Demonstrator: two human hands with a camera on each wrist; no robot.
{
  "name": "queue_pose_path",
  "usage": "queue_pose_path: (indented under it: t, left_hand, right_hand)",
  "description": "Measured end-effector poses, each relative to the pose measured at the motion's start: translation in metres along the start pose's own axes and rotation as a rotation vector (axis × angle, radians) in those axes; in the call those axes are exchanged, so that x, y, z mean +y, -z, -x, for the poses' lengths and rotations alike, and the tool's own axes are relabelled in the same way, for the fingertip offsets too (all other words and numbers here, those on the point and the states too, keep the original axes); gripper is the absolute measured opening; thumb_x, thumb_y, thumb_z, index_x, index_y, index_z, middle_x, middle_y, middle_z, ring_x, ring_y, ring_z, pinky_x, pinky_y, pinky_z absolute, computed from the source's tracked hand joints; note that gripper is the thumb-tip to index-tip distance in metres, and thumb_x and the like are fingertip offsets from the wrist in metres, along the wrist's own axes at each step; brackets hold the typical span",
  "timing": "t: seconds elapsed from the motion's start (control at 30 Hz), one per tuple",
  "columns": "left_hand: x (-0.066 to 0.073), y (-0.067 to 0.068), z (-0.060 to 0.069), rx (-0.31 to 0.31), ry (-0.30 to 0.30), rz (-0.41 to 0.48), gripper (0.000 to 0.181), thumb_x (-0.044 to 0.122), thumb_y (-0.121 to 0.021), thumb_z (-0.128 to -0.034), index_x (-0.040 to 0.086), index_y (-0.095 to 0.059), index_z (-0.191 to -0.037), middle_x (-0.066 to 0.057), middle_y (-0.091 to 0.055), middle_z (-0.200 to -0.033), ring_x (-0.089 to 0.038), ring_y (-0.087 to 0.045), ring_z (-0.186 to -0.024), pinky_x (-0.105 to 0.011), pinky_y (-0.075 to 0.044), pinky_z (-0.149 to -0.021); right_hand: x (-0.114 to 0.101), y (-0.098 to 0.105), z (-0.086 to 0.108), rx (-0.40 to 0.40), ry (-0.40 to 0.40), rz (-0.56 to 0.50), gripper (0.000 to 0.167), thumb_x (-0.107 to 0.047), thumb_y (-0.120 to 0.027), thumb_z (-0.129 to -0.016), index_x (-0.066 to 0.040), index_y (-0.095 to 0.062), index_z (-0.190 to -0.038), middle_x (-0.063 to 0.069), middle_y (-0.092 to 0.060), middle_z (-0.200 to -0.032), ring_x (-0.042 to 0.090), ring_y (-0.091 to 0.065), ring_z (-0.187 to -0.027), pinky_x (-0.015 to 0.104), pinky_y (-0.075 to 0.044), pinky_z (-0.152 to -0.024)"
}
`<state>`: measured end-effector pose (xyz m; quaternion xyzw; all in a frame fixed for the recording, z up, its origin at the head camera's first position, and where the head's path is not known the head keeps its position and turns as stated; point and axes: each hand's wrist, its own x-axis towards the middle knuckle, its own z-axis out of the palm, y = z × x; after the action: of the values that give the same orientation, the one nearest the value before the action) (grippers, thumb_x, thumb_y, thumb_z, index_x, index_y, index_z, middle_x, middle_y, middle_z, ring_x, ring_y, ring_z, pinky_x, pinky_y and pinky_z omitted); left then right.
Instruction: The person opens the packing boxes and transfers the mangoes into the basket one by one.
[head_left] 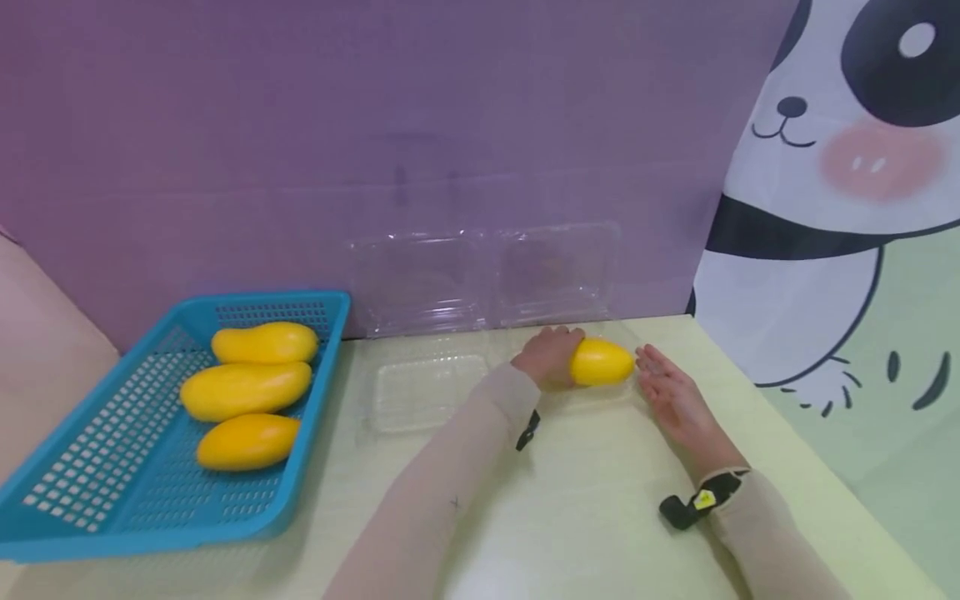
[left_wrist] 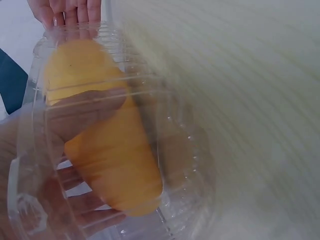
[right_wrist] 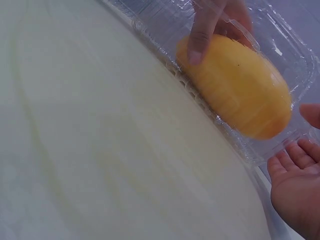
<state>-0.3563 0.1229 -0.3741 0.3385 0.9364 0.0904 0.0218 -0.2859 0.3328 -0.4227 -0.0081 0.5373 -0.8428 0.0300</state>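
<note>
A smooth, oblong yellow fruit point(head_left: 602, 362) lies in the base of the right clear plastic clamshell box point(right_wrist: 172, 70). My left hand point(head_left: 550, 357) grips its left end, thumb and fingers on either side, as the left wrist view shows through the clear wall. Beside the box's right end is my right hand point(head_left: 675, 400), palm turned toward the fruit and fingers extended. In the right wrist view those fingertips point(right_wrist: 292, 155) are close to the box's end wall; whether they touch it I cannot tell. Nothing is held in the right hand.
A blue perforated basket point(head_left: 300, 467) on the left contains three similar yellow fruits point(head_left: 247, 390). Between basket and hands stands another clear clamshell box point(head_left: 431, 396), opened. Both lids point(head_left: 420, 279) lean up near the purple backdrop point(head_left: 450, 100). A panda-printed wall point(head_left: 795, 308) borders the right side.
</note>
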Motion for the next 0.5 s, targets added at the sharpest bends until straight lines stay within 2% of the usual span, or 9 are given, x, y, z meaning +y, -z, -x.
queue_pose_path:
  t: [0.07,0.13,0.23,0.3,0.33,0.4,0.5]
  left_hand:
    - [0.0,0.002,0.001,0.01,-0.009,-0.015,0.059,0.037,-0.068,-0.0844,0.015,-0.045,-0.134,-0.002,-0.056,-0.121,-0.019,-0.05,-0.107,-0.032,-0.041,-0.099]
    - [0.0,0.005,0.001,0.017,-0.013,-0.015,0.058,0.036,-0.07,-0.0833,0.015,-0.046,-0.132,-0.001,-0.056,-0.119,-0.018,-0.05,-0.106,-0.031,-0.041,-0.099]
    - [0.001,0.011,0.002,0.025,-0.015,-0.006,0.059,0.033,-0.073,-0.0818,0.016,-0.046,-0.132,0.001,-0.056,-0.121,-0.016,-0.051,-0.108,-0.03,-0.04,-0.101]
    - [0.003,0.016,0.002,0.034,-0.025,0.001,0.061,0.029,-0.075,-0.0803,0.016,-0.046,-0.132,0.001,-0.056,-0.122,-0.015,-0.051,-0.109,-0.03,-0.039,-0.102]
    - [0.004,0.019,0.003,0.035,-0.029,0.003,0.062,0.027,-0.076,-0.0796,0.016,-0.045,-0.132,0.001,-0.055,-0.123,-0.015,-0.051,-0.11,-0.03,-0.039,-0.103]
    - [0.004,0.025,0.004,0.041,-0.029,0.001,0.066,0.023,-0.079,-0.0768,0.016,-0.045,-0.134,0.001,-0.055,-0.124,-0.016,-0.051,-0.111,-0.031,-0.039,-0.103]
    - [0.004,0.033,0.007,0.038,-0.034,0.006,0.071,0.021,-0.081,-0.0738,0.016,-0.045,-0.135,0.001,-0.055,-0.126,-0.016,-0.051,-0.113,-0.031,-0.039,-0.103]
  right_hand:
    - [0.0,-0.002,0.001,0.0,-0.001,-0.012,0.066,0.006,-0.034,-0.097,-0.009,0.002,-0.15,0.004,0.006,-0.158,0.012,-0.003,-0.144,0.022,-0.019,-0.11]
    - [0.0,-0.003,0.001,0.006,-0.004,-0.026,0.067,0.007,-0.035,-0.097,-0.009,0.002,-0.15,0.004,0.005,-0.158,0.005,-0.019,-0.141,0.02,-0.022,-0.109]
    - [0.001,-0.003,0.001,0.011,-0.009,-0.042,0.068,0.008,-0.036,-0.096,-0.009,0.001,-0.15,0.003,0.004,-0.157,-0.003,-0.044,-0.122,0.017,-0.03,-0.106]
    - [0.002,-0.002,0.001,0.013,-0.001,-0.046,0.068,0.009,-0.036,-0.095,-0.008,0.001,-0.15,0.004,0.004,-0.157,-0.005,-0.05,-0.109,0.015,-0.034,-0.103]
    - [0.002,-0.001,0.0,0.01,0.003,-0.041,0.068,0.009,-0.035,-0.095,-0.007,0.001,-0.15,0.005,0.005,-0.157,-0.005,-0.05,-0.108,0.015,-0.035,-0.102]
    - [0.002,0.0,0.0,0.004,0.008,-0.031,0.068,0.009,-0.034,-0.095,-0.007,0.002,-0.15,0.006,0.007,-0.157,-0.002,-0.044,-0.121,0.014,-0.035,-0.102]
    - [0.002,0.002,0.0,0.001,0.007,-0.014,0.067,0.009,-0.033,-0.096,-0.008,0.003,-0.15,0.006,0.008,-0.157,0.004,-0.021,-0.14,0.014,-0.033,-0.103]
